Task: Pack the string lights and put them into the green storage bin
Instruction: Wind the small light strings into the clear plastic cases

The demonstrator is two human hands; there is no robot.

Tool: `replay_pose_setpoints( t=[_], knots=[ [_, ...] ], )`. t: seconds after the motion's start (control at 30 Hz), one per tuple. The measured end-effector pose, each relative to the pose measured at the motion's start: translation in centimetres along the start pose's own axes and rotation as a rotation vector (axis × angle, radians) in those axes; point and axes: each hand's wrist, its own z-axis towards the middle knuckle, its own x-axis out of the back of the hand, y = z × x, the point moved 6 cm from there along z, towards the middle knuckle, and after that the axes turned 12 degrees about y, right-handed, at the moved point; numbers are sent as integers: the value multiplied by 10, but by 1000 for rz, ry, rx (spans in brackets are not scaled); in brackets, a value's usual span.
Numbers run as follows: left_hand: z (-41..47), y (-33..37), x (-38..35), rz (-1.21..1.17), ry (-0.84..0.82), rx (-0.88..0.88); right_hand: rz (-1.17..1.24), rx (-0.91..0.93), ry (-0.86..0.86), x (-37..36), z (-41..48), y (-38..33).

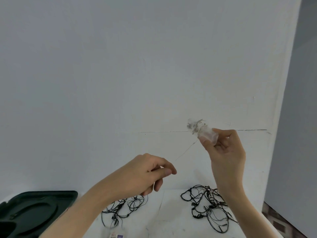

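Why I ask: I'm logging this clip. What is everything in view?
light bundle: one, clear and silvery, raised, right of centre
thin wire: one, pale, runs down-left from the bundle
black string lights: two tangles, black, low centre and low right
green storage bin: one, dark green, lower left, partly in view
small packet: one, white and purple, bottom edge
table: one, white, below
wall: one, white, behind
left hand: one, pinches the thin wire
right hand: one, holds the light bundle

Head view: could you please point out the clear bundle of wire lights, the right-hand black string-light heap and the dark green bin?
Clear bundle of wire lights [197, 128]: head view, wound middle.
Right-hand black string-light heap [205, 202]: head view, centre.
Dark green bin [39, 208]: head view, top surface.
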Motion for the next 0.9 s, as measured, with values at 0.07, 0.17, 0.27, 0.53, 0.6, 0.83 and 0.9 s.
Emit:
replay_pose_setpoints(
  t=[0.07,0.17,0.27,0.53,0.6,0.83,0.9],
  knots=[
    [-4,3,-2,37,-23,-11,-172,202,-3,3,1,-3],
    [-8,10,-1,219,-6,-92,-386,488,-76,2,0,-5],
    [-10,26,9,464,125,-235,-539,599,-205,0,-1,4],
    [13,29,39,600,451,-319,-376,-230,-1133,-12,-49,32],
    [21,13,38,461,420,-253,-136,-489,-1234,-8,-61,27],
    [22,-24,16,67,201,-100,617,-756,-662,2,-33,20],
    [19,-29,11,9,157,-64,683,-788,-422,7,-20,21]
  ],
)
